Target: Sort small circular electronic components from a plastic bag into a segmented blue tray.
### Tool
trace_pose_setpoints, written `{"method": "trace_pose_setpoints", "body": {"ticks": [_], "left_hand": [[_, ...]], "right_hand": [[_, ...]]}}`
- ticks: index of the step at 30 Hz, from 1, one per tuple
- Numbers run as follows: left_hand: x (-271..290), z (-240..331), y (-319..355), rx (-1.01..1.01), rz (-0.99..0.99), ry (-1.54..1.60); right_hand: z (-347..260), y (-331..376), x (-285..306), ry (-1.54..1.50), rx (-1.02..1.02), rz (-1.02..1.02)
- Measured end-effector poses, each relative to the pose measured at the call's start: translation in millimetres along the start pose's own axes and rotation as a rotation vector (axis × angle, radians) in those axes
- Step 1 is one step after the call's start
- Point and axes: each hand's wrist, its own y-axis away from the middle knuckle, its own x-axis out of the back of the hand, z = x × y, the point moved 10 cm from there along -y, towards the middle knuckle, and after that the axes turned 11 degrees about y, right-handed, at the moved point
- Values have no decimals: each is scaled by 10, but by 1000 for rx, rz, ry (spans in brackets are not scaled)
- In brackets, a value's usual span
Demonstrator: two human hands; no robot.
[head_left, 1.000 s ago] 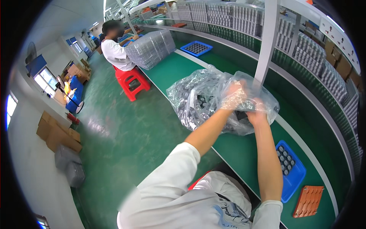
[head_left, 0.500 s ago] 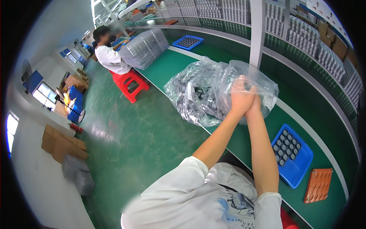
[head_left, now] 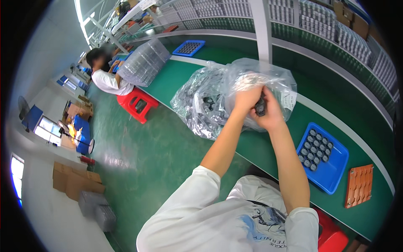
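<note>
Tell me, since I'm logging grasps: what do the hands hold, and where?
Both hands, left hand and right hand, grip a small dark part between them; exact hold place unclear.

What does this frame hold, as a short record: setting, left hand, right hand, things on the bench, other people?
setting: long green workbench in a workshop
left hand: left hand raised at the clear plastic bag of small dark parts
right hand: right hand beside the left, gripping a small dark part
bench items: blue tray with rows of small round parts; orange slotted plate beside it
others: a person in white seated on a red stool further along the bench
</note>
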Motion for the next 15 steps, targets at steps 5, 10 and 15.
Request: {"method": "trace_pose_setpoints", "body": {"ticks": [5,10,15], "left_hand": [[256,-14,56,-15,180,-12],[248,-144,119,103,181,66],[91,46,537,488,-92,384]], "right_hand": [[127,-225,90,-79,52,83],[-102,-22,260,-7,276,322],[-229,226,97,285,445,251]]}}
